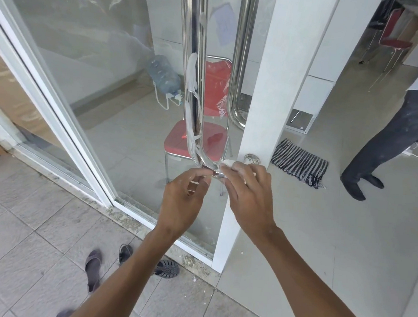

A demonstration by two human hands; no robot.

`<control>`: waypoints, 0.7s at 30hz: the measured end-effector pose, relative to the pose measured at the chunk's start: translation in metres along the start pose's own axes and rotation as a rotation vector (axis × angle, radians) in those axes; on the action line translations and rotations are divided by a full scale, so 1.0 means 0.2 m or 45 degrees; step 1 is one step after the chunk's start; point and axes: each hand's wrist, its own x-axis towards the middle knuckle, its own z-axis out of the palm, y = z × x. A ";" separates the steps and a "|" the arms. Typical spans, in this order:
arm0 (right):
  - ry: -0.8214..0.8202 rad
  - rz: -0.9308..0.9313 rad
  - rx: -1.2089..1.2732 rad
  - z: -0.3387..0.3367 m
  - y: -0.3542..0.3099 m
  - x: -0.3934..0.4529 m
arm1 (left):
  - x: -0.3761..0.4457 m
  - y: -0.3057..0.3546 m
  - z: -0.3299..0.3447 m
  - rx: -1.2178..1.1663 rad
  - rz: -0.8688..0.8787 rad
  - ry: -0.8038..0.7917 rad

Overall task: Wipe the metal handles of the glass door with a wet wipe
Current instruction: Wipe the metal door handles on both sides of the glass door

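your right hand is curled around a white wet wipe, pressing it against the bottom end of the near metal handle, right where the tube bends and meets the glass door beside the white door frame. only a small bunch of the wipe shows above your fingers; the rest is hidden in your grip. your left hand comes in from the other side with its fingers bent, fingertips pinching the same short end piece of the handle just beside the wipe. strips of whitish film or residue cling along the handle's upright length. a second metal handle shows on the far side of the glass, curving in toward the frame at its lower end.

through the glass you see a red chair with a chrome frame, and further back a large water bottle lying tilted on a wire stand. on the tiled floor inside the open doorway lies a black-and-white striped cloth, close to the frame, and beyond it another person's leg in dark trousers stands on the tiles. another red chair sits far back near the top right edge. on the outer paving below your arms lie a pair of dark sandals and a grey shoe.
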 end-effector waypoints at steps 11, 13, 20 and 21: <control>-0.086 0.131 0.134 -0.08 0.19 0.09 | 0.01 0.03 0.05 -0.028 0.023 -0.010; -0.077 0.184 0.152 -0.08 0.15 0.07 | 0.00 0.02 0.06 -0.027 0.018 -0.008; -0.101 0.186 0.273 -0.10 0.01 -0.02 | -0.02 -0.01 0.05 -0.028 0.013 -0.008; -0.110 0.170 0.305 -0.11 0.01 -0.03 | -0.02 -0.01 0.05 -0.023 0.017 -0.011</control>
